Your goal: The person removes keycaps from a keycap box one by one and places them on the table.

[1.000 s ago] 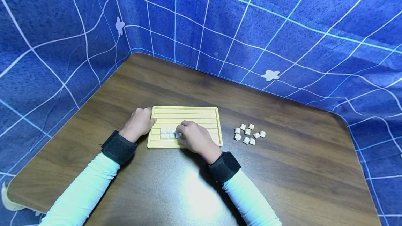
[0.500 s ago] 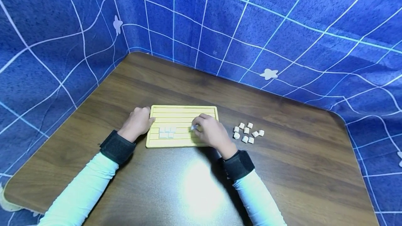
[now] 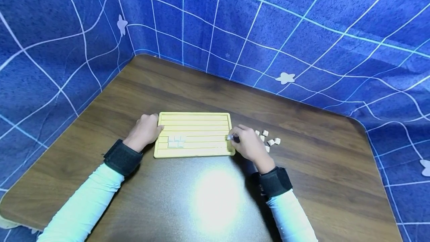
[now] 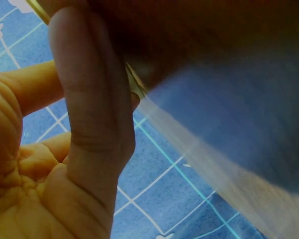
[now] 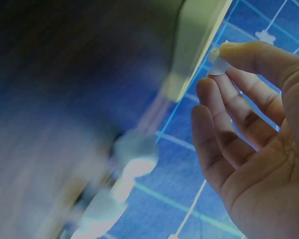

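The left hand [image 3: 142,133] holds the left edge of a yellow slatted tray [image 3: 195,123], thumb lying over the rim; the other fingertips cannot be made out clearly. The right hand [image 3: 250,143] pinches one small white block [image 5: 219,66] between thumb and fingertips, at the right edge of the tray. Whether that block touches the tray cannot be told.

The tray lies flat on a wood-grain table [image 3: 201,94]. On its left part, towards the near side, placed blocks [image 3: 177,139], also white, sit close together in two adjoining rows; the other visible slats run straight from left to right.

To the right of the tray, loose blocks [image 3: 271,142] lie scattered on the table near the right hand, which hides part of the group. In the right wrist view the blocks below the tray corner are blurred.

Each wrist carries a black band [image 3: 122,157] above a pale sleeve [image 3: 84,201]. A blue cloth [image 3: 235,18] with pale grid lines and star shapes [image 3: 285,78] hangs along the far and left sides of the table.
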{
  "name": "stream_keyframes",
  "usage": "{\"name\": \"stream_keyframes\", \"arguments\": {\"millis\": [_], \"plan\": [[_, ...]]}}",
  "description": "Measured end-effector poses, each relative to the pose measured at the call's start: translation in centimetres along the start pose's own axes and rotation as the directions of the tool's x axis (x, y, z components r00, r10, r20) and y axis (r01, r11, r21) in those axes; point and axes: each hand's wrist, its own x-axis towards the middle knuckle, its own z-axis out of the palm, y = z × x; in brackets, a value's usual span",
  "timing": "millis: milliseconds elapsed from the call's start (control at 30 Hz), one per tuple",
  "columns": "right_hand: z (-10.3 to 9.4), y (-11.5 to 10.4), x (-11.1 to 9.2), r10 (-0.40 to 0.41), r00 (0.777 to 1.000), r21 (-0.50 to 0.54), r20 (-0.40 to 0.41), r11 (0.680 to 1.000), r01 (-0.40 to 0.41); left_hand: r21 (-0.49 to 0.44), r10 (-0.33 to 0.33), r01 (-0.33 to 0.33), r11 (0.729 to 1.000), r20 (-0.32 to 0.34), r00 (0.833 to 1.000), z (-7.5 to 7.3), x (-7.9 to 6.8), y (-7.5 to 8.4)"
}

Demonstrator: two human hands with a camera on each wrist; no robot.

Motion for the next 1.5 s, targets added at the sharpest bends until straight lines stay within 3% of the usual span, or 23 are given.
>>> {"name": "stream_keyframes", "arguments": {"millis": [233,500,967,1500], "plan": [[-0.6,1.9,-1.3,0.091,0.996,-0.046,-0.012,0.995,-0.091,0.008,0.004,-0.004,1.0,-0.004,1.0,0.0,0.0,-0.1],[-1.3,2.9,-2.2,0.118,0.993,-0.034,0.001,0.992,-0.118,0.011,0.029,-0.028,1.0,-0.035,0.999,0.2,0.1,0.0],[-1.6,3.8,-2.9,0.11,0.99,-0.044,0.086,0.993,-0.107,0.018,-0.005,0.005,1.0,0.017,1.0,0.1,0.3,-0.2],[-1.7,3.7,-2.8,0.119,0.991,-0.051,0.062,0.992,-0.116,0.011,-0.018,0.018,1.0,0.02,1.0,0.0,0.2,-0.1]]}}
